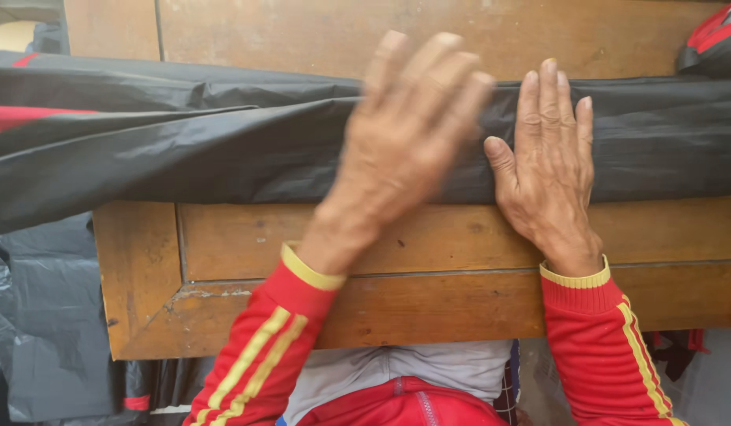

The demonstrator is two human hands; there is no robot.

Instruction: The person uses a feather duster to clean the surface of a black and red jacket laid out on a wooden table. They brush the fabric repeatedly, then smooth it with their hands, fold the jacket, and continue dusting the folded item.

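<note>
Worn brown wood fills most of the head view: a panelled wooden table (428,300) with a framed edge, scuffed and chipped at its near left corner, and paler boards running behind it at the top. Across the table, from the left edge to the right edge, lies a long folded band of black sheeting (223,150), thin and glossy like plastic or coated fabric, creased along its length; a red strip shows in it at the far left. Both hands rest on this band, right of the middle. The left hand (405,134) lies flat on the sheeting with its fingers spread and pointing away from the person; it is blurred, so the exact fingertip contact cannot be told. The right hand (548,170) lies just beside it, palm down, fingers straight and held close together, thumb stuck out toward the left hand, the heel of the palm on the bare wood below the sheeting's near edge. Neither hand pinches or closes on anything; both press open on top. Red sleeves (598,347) with yellow stripes and yellow cuffs cover both forearms. More dark sheeting (50,331) hangs or lies beside the table at lower left, and a red and black item (716,39) sits at the top right corner.
</note>
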